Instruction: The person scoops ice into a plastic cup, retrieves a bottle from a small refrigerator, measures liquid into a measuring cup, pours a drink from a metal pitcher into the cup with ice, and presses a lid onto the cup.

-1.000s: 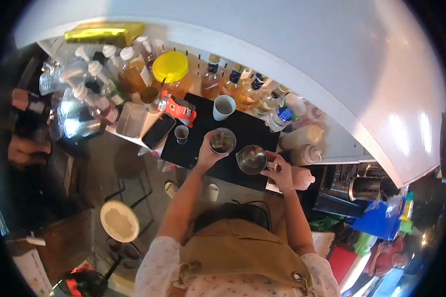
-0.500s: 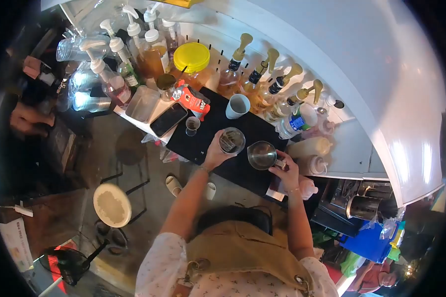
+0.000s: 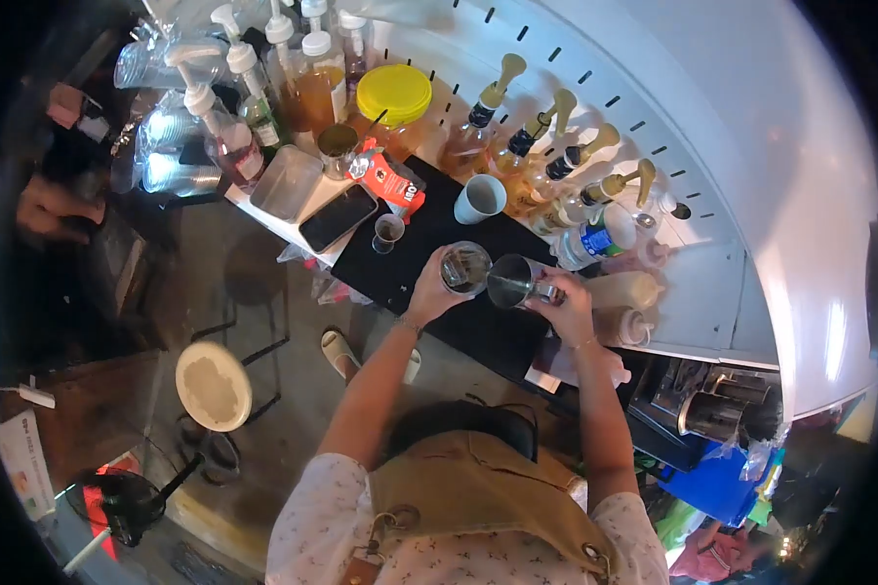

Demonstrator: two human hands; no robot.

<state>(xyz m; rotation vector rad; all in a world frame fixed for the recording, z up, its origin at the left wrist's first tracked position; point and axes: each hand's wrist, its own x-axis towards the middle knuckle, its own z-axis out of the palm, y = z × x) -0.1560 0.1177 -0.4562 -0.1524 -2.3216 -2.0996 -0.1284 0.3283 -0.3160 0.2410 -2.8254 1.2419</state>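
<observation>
My left hand [image 3: 437, 290] is wrapped round a clear cup [image 3: 465, 268] with ice in it. Right beside that cup, my right hand [image 3: 567, 305] grips the handle of a clear measuring jug [image 3: 513, 283], tilted with its lip towards the cup's rim. A little liquid seems to lie in the jug; I cannot tell whether any is flowing. Both are held over a black mat [image 3: 439, 195]. On the mat stand a light blue cup [image 3: 480, 199] and a small jigger [image 3: 387, 234]. Near them lies a red pouch [image 3: 390, 180].
Several pump bottles [image 3: 478, 132] line the back of the counter, with more pump bottles [image 3: 234, 146] at the left. A yellow-lidded jar [image 3: 393, 96], a phone [image 3: 339, 218] and a plastic tub [image 3: 288, 185] sit nearby. A round stool [image 3: 213, 386] stands on the floor.
The measuring jug has tipped over towards the ice cup, and the two have come together. My view has shifted slightly, so the counter sits a little differently.
</observation>
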